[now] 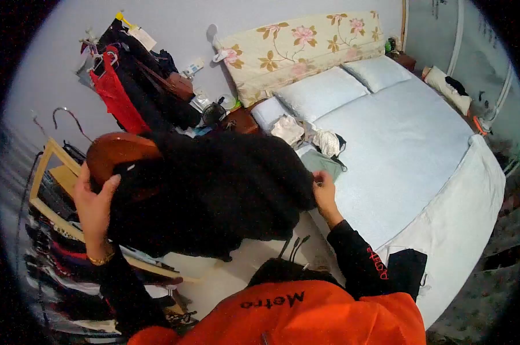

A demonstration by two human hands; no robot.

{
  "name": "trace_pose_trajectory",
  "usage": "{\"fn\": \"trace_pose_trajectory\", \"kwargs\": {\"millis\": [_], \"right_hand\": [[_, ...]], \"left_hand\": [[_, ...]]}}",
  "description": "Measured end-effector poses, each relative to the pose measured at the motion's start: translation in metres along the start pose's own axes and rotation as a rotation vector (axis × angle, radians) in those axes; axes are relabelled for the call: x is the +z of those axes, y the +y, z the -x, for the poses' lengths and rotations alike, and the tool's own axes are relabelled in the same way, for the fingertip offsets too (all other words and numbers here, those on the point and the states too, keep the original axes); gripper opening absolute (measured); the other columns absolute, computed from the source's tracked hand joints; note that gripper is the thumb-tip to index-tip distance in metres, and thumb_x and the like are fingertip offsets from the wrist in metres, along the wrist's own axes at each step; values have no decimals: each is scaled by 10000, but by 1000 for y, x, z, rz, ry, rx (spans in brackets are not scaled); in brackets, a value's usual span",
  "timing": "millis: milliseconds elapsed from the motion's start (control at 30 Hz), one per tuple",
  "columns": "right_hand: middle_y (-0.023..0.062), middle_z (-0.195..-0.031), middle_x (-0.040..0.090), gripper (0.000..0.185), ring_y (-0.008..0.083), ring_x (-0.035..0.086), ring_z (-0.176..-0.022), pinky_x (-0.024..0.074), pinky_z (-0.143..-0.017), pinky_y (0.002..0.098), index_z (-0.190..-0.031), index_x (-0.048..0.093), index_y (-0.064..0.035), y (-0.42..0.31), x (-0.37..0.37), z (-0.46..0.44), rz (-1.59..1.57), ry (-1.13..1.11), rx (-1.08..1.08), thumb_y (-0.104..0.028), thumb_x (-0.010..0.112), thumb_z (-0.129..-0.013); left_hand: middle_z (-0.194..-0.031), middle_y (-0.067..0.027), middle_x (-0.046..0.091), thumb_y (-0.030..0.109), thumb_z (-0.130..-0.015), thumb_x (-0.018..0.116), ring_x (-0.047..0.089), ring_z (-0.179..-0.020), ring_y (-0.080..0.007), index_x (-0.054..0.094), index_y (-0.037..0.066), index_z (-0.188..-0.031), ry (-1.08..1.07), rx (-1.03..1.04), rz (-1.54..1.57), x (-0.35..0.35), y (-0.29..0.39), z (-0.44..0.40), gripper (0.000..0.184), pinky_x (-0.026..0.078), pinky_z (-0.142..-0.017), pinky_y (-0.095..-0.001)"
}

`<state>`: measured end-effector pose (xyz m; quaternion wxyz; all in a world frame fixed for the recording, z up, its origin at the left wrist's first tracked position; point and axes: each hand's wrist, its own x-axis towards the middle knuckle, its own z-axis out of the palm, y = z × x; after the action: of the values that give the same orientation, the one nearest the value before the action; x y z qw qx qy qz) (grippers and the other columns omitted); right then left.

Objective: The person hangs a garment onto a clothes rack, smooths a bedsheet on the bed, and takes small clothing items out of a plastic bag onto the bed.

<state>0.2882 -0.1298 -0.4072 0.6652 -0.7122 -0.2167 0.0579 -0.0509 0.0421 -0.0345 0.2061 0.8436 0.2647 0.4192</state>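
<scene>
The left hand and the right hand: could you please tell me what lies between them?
In the head view, the brown hanger at the left hand, then the black garment, which reaches the right hand.

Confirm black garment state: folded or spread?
Spread: the black garment stretches from the brown hanger in the left hand to the right hand, which pinches its edge.

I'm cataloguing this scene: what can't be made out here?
Head view:
Left hand: some fingers hidden behind the wooden hanger.
The wooden hanger: far end hidden by the black garment.
The black garment: full cut lost in its dark folds.
White tag: any print too small to read.
Lower-left clothes: blurred, fading into darkness at the picture's edge.
</scene>
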Motion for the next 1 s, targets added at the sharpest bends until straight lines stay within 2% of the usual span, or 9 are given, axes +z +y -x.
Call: {"fn": "trace_pose_trajectory", "kwargs": {"millis": [167,267,367,467,600,667,767,833,1000], "right_hand": [[242,-810,600,203,353,605,-773,468,-710,394,-895,577,42,13,28,28,49,-563,-171,-144,541,-823],[172,-894,632,259,284,614,-827,473,-706,385,-1020,589,8,8,24,55,52,-952,94,-174,500,-859],[94,-1017,642,322,195,607,-915,488,-739,347,-1158,588,-42,-8,18,59,-294,-958,861,-181,473,-891],[84,-1239,553,415,210,563,-1065,471,-891,357,-1252,505,-31,-72,5,61,-695,-606,866,-217,559,-885],[70,-1220,562,475,227,560,-1074,458,-935,382,-1267,469,-29,-37,-70,2,-1021,-637,458,-117,591,-816],[69,-1030,625,474,202,596,-961,452,-932,387,-1266,444,-36,-40,-117,-26,-941,-162,360,-90,590,-818],[10,-742,528,409,131,505,-595,454,-580,246,-1203,479,-70,14,-194,-69,-752,-208,338,-99,606,-815],[18,-744,540,319,113,491,-632,413,-583,238,-1104,555,-43,-1,-207,-70,41,86,363,-122,613,-800],[29,-934,610,265,130,552,-859,440,-734,271,-1064,604,-49,-103,-162,-47,289,-156,-147,-134,624,-814]], "left_hand": [[-1081,-66,598,4,-752,664,555,-976,-145,539,-28,-1179,58,-36,-70,-4,-4,19,447,424,-876,-271],[-1014,-49,615,1,-738,672,562,-927,-134,557,-23,-1125,53,-38,-85,-6,3,30,404,434,-848,-267],[-977,-43,625,12,-735,678,568,-900,-130,566,-16,-1098,43,-86,-33,-8,-4,36,381,439,-835,-267],[-973,-40,623,21,-736,687,564,-884,-128,568,-12,-1076,20,-104,15,-6,-9,36,361,442,-824,-269],[-929,-54,623,28,-727,707,558,-853,-113,567,-6,-1014,32,-148,37,-5,-19,36,321,450,-796,-262],[-930,-55,626,29,-726,710,563,-850,-114,569,-5,-1025,35,-174,-6,-5,-24,39,331,456,-789,-266],[-930,-71,637,49,-725,722,584,-838,-139,574,-4,-1043,16,-179,-1,3,-37,42,354,468,-776,-280],[-929,-86,644,69,-725,731,599,-830,-162,578,-4,-1050,10,-158,50,14,-47,46,367,474,-771,-291],[-911,-143,640,134,-720,749,625,-819,-229,576,2,-1063,-66,-45,-158,33,-34,47,406,484,-775,-318]]}}
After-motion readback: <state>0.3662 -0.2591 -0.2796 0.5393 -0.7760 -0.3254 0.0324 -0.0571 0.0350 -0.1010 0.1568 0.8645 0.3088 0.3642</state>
